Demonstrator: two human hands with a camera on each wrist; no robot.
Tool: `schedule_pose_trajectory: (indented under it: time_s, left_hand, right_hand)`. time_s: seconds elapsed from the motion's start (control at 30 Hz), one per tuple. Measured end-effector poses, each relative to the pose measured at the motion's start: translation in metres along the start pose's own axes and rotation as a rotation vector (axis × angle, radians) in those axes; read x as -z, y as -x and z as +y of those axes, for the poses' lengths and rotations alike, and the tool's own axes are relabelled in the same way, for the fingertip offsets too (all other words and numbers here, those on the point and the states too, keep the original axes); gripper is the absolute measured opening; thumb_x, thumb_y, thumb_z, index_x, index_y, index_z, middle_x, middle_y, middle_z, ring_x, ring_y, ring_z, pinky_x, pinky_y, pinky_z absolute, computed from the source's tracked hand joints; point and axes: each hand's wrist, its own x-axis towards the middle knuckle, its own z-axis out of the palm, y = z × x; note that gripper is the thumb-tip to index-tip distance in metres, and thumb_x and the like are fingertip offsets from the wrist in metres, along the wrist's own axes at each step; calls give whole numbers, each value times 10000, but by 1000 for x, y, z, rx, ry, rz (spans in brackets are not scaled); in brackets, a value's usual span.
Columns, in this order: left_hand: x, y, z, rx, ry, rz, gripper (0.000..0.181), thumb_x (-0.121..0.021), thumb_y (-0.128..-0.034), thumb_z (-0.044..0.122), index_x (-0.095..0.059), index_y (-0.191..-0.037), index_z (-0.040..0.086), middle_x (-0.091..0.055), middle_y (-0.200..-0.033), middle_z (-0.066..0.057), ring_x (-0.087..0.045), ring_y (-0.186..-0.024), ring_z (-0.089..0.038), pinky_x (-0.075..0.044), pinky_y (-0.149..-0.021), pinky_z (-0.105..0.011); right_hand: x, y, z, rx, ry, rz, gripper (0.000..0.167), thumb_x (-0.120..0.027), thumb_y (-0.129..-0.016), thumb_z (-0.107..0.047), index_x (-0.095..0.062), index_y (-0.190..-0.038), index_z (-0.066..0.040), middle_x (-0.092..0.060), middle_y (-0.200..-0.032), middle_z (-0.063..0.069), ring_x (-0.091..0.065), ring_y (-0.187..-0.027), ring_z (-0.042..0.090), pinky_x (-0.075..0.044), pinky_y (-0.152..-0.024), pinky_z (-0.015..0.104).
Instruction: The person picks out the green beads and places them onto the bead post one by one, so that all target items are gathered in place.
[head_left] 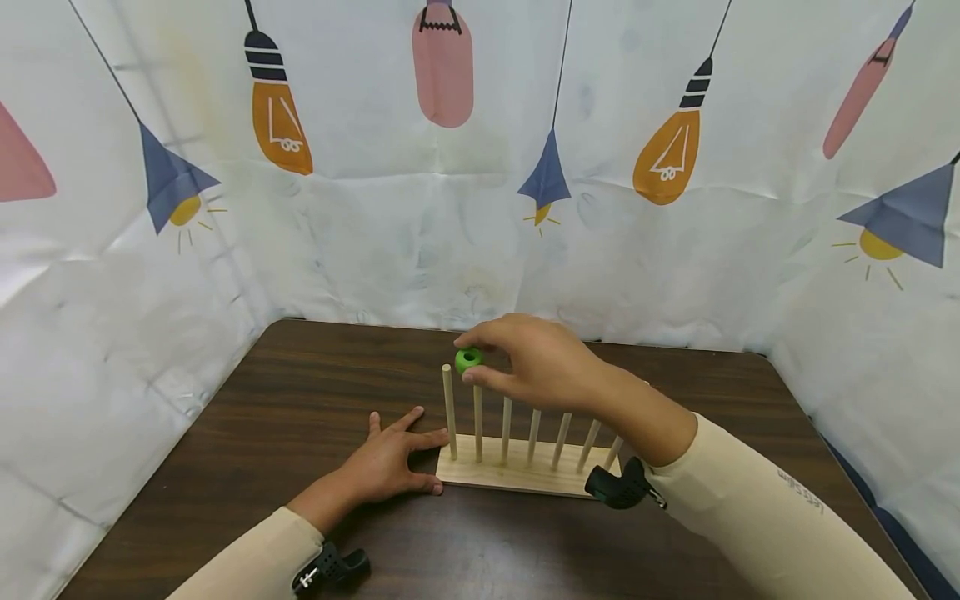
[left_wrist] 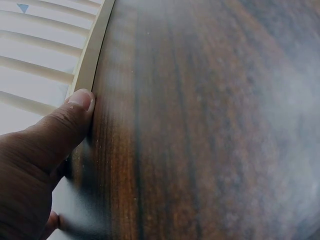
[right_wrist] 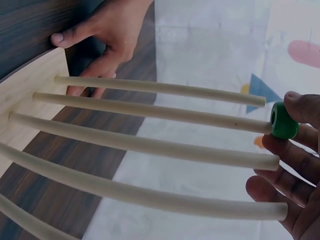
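Observation:
A pale wooden base [head_left: 517,475] with several upright pegs stands on the table. My right hand [head_left: 543,362] pinches a green bead [head_left: 469,359] between thumb and fingers at the top of the second peg from the left. In the right wrist view the green bead [right_wrist: 284,120] is at the tip of that peg [right_wrist: 200,117], its hole facing the peg; whether the tip is inside cannot be told. My left hand [head_left: 386,462] lies with spread fingers at the base's left end, and its thumb [left_wrist: 75,110] touches the base's edge in the left wrist view.
The dark wood-grain table [head_left: 315,375] reaches back to a white cloth [head_left: 360,250] printed with lamps and bulbs, which hangs behind and at both sides. Bare pegs stand under and beside my right forearm. A black wrist mount [head_left: 621,485] hangs close to the base's right end.

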Motion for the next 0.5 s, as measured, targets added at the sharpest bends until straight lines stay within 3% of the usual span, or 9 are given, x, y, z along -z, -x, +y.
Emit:
schedule_pose_trajectory:
  time_s: [0.5]
  left_hand:
    - [0,0,0,9,-12,-4,723,-868,-772,512,-655,-1415,259,-601,-1442,28,-269,-1510,-376,13,-1044,-849]
  right_hand:
    - [-7,-13,-6,13,-25,-23,373,-703,-993,-358,-673,-1338,-220,-682,-1203,-70,-631,-1100,106,-545,-830,340]
